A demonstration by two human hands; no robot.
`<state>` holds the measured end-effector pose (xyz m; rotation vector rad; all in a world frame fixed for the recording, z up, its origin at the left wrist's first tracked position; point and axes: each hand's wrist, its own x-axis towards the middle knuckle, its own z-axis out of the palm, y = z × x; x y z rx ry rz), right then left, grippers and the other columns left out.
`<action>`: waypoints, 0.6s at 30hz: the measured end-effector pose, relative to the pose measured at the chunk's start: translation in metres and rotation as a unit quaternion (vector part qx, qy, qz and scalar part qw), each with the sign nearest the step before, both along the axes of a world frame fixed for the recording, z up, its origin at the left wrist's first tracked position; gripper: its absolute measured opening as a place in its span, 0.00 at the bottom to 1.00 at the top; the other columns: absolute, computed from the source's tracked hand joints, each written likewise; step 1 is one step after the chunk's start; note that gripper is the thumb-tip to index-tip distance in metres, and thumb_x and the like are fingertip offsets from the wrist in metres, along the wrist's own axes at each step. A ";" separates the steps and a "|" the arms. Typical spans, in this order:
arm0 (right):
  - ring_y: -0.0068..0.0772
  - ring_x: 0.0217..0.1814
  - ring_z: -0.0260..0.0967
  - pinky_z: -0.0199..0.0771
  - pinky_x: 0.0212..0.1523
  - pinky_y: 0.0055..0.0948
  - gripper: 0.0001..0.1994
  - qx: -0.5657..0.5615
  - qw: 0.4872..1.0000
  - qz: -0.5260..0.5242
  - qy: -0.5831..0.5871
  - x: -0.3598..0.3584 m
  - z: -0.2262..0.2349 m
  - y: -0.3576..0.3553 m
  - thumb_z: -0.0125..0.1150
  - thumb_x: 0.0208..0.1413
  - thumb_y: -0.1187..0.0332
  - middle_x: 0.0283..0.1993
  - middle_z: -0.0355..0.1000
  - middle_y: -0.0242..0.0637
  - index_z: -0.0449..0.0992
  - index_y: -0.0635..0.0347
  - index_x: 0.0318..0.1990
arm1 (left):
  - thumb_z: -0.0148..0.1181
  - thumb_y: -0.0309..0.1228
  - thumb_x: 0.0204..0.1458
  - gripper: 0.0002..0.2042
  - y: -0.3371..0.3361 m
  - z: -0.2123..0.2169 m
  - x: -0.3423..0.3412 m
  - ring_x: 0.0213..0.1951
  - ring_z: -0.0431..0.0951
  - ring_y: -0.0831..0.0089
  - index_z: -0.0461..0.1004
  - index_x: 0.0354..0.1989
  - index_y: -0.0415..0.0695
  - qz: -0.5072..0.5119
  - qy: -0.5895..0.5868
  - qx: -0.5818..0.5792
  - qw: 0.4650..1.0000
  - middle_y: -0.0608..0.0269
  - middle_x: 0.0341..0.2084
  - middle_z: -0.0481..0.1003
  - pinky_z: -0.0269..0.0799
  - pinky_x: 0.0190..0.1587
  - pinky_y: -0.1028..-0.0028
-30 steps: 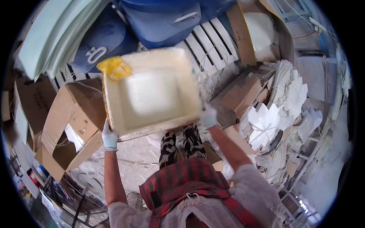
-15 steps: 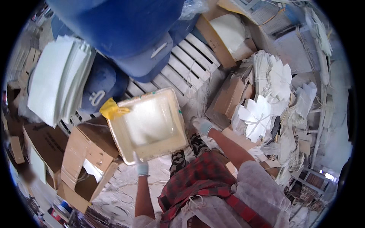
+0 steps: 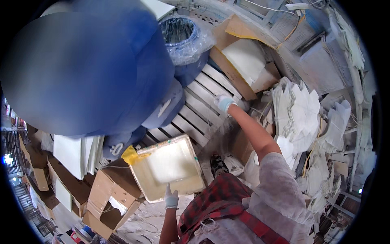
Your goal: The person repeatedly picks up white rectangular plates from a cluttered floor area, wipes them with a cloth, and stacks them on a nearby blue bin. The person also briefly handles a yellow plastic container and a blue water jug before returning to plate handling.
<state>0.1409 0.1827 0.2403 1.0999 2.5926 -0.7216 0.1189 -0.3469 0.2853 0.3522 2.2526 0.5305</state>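
My left hand (image 3: pixel 171 199), in a pale glove, is at the near rim of a cream-coloured rectangular tub (image 3: pixel 195 162). Its fingers are apart, with one stretched over the tub's edge. A yellow cloth or plastic piece (image 3: pixel 131 155) hangs over the tub's far left corner. Shiny wet-looking white covers the tub's inside. My right hand (image 3: pixel 224 103), gloved too, reaches out over the white slatted pallet (image 3: pixel 195 95). Its fingers are blurred, and I cannot make out anything in them.
Large blue barrels (image 3: pixel 150 53) fill the far left. Beyond the pallet stand a plastic-lined blue bin (image 3: pixel 187 49) and an open cardboard box (image 3: pixel 233 69). White sheet stacks (image 3: pixel 298 110) crowd the right. At left are more white sheets (image 3: pixel 73 152) and an open carton (image 3: pixel 109 191).
My right hand has moved from beside the tub, forward over the pallet. The view has shifted, bringing the lined bin into sight. My left hand stays by the tub's near rim.
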 end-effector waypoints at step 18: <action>0.32 0.46 0.66 0.56 0.53 0.34 0.10 0.350 0.911 0.208 0.064 -0.225 0.080 0.138 0.49 0.49 0.70 0.38 0.69 0.33 0.71 0.50 0.40 | 0.53 0.30 0.45 0.28 0.074 0.040 0.053 0.56 0.62 0.50 0.58 0.57 0.36 0.120 -0.096 -0.070 0.986 0.40 0.54 0.62 0.59 0.57 0.63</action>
